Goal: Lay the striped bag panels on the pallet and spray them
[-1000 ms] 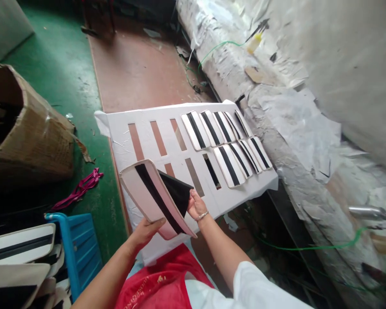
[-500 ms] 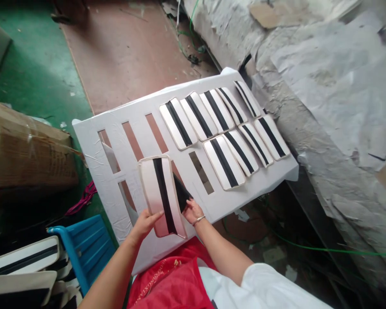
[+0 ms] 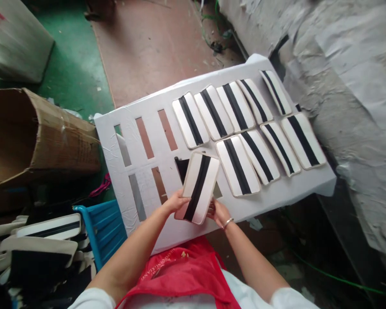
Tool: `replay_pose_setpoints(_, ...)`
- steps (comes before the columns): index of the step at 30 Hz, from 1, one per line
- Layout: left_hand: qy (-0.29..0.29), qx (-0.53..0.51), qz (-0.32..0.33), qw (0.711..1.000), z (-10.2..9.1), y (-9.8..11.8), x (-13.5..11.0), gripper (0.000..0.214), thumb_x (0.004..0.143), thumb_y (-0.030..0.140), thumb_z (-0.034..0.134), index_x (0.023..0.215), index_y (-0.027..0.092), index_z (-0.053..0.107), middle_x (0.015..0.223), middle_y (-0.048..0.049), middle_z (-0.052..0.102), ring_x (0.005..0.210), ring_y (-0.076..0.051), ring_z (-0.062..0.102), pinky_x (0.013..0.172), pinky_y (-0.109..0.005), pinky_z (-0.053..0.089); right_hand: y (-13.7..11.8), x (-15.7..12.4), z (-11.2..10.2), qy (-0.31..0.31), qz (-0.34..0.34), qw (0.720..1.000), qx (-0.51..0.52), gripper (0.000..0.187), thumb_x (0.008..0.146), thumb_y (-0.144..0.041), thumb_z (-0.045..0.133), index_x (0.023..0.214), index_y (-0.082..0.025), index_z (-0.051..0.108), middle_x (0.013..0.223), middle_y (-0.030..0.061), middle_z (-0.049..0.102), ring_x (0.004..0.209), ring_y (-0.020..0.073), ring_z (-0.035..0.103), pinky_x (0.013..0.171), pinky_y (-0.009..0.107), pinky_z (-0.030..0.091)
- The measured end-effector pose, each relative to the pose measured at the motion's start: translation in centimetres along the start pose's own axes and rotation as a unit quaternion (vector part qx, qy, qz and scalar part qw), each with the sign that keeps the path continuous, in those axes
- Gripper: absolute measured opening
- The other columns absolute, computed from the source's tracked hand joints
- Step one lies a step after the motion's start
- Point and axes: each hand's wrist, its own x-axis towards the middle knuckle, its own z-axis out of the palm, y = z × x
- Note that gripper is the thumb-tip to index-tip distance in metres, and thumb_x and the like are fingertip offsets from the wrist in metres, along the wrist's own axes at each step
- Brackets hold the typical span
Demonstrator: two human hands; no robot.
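A white, pale-edged rectangular panel with a black stripe (image 3: 201,189) is held tilted over the near side of a slotted white board (image 3: 111,148). My left hand (image 3: 177,202) grips its lower left edge, thumb on the front. Curled at the lower right edge is my right hand (image 3: 219,213), its fingertips partly hidden behind the panel. Dark material (image 3: 182,168) shows behind the panel's upper left. Similar striped panels lie on the board in two rows, the closest being a near-row panel (image 3: 237,166) and a far-row panel (image 3: 190,120).
Left of the board stands a blue plastic crate (image 3: 104,229), with a pile of panels (image 3: 48,229) beside it. An open cardboard box (image 3: 62,139) stands behind these. A paper-covered surface (image 3: 350,86) runs along the right. Open slots (image 3: 144,137) pierce the board's left half.
The held panel has turned, its top now leaning right, and sits nearer the laid panels. My right hand has shifted from the black part behind to the panel's lower right edge. The view has shifted.
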Motion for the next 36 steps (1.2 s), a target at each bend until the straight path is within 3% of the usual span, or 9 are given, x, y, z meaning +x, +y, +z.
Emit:
replay_pose_setpoints(5,0.018,-0.08,-0.037,0.996,2.0,-2.8,0.7,0.042,0.054,0.038,0.08,0.085,0.012,0.07,0.085,-0.0074,0.073,0.083,-0.024,0.066,0.084,-0.038,0.049,-3.3,1.5,-0.5,-0.012,-0.069,0.989,-0.128,0.045,0.081,-0.059,0.052,0.1,-0.02,0.062,0.093,0.007,0.072,0.08,0.0198,0.068,0.071,0.034,0.055)
replay_pose_setpoints(8,-0.012,-0.143,-0.063,0.988,1.9,-4.0,0.0,0.05,0.049,0.044,0.083,0.083,0.01,0.07,0.079,-0.0078,0.073,0.076,-0.023,0.066,0.079,-0.037,0.05,-3.0,2.3,0.6,0.007,-0.161,0.946,-0.283,0.046,0.071,-0.054,0.064,0.096,-0.015,0.067,0.096,0.0107,0.073,0.09,0.0251,0.067,0.081,0.036,0.054)
replay_pose_setpoints(11,-0.035,-0.157,-0.088,0.983,0.9,-4.2,-0.1,0.054,0.044,0.046,0.085,0.081,0.01,0.07,0.076,-0.0078,0.072,0.072,-0.022,0.065,0.076,-0.036,0.05,-2.3,2.7,1.3,0.018,-0.196,0.918,-0.345,0.049,0.074,-0.054,0.059,0.095,-0.011,0.069,0.097,0.0134,0.073,0.091,0.0278,0.068,0.079,0.037,0.055)
replay_pose_setpoints(16,0.05,-0.156,-0.069,0.984,0.3,-4.6,0.7,0.048,0.057,0.048,0.079,0.084,0.01,0.068,0.077,-0.0074,0.072,0.074,-0.021,0.065,0.076,-0.034,0.049,-4.2,4.5,3.2,0.021,-0.225,0.873,-0.433,0.042,0.079,-0.047,0.057,0.095,-0.01,0.069,0.095,0.0128,0.073,0.089,0.0255,0.069,0.076,0.033,0.055)
replay_pose_setpoints(20,0.171,-0.033,-0.046,0.984,0.5,-5.7,1.3,0.026,0.079,0.035,0.061,0.088,0.011,0.066,0.082,-0.0071,0.071,0.078,-0.02,0.064,0.074,-0.03,0.048,-6.8,7.5,6.2,-0.023,-0.204,0.802,-0.561,0.035,0.083,-0.039,0.057,0.101,-0.011,0.068,0.103,0.0128,0.072,0.095,0.0234,0.068,0.081,0.03,0.052)
replay_pose_setpoints(24,0.179,0.15,-0.114,0.966,-0.5,-6.4,1.2,0.029,0.086,0.036,0.05,0.071,0.014,0.062,0.06,-0.0019,0.062,0.057,-0.017,0.058,0.056,-0.027,0.041,-8.0,9.0,8.1,0.04,-0.181,0.651,-0.736,0.051,0.083,-0.052,0.057,0.108,-0.009,0.065,0.108,0.0209,0.068,0.1,0.0314,0.065,0.083,0.036,0.049)
replay_pose_setpoints(26,0.177,0.215,-0.11,0.954,-1.0,-6.4,0.8,0.035,0.087,0.039,0.048,0.064,0.016,0.059,0.055,-0.0006,0.058,0.056,-0.016,0.056,0.055,-0.026,0.037,-8.1,9.0,8.5,0.063,-0.174,0.609,-0.771,0.057,0.086,-0.057,0.049,0.11,-0.007,0.063,0.106,0.0228,0.068,0.1,0.0331,0.065,0.082,0.037,0.048)
replay_pose_setpoints(31,0.221,0.337,-0.057,0.914,-1.4,-6.0,-0.7,0.037,0.09,0.037,0.044,0.064,0.017,0.06,0.067,-0.0036,0.063,0.068,-0.016,0.057,0.062,-0.026,0.033,-7.7,8.6,8.9,0.036,-0.182,0.594,-0.783,0.046,0.098,-0.04,0.028,0.11,-0.011,0.06,0.109,0.0173,0.068,0.103,0.0238,0.064,0.083,0.028,0.044)
replay_pose_setpoints(36,0.239,0.348,-0.069,0.904,-2.4,-6.8,-0.9,0.036,0.09,0.037,0.042,0.071,0.017,0.066,0.077,-0.0065,0.068,0.075,-0.018,0.058,0.067,-0.026,0.035,-7.0,9.1,10.0,0.054,-0.186,0.558,-0.807,0.046,0.097,-0.048,0.03,0.104,-0.015,0.061,0.1,0.0149,0.07,0.097,0.0247,0.065,0.077,0.029,0.044)
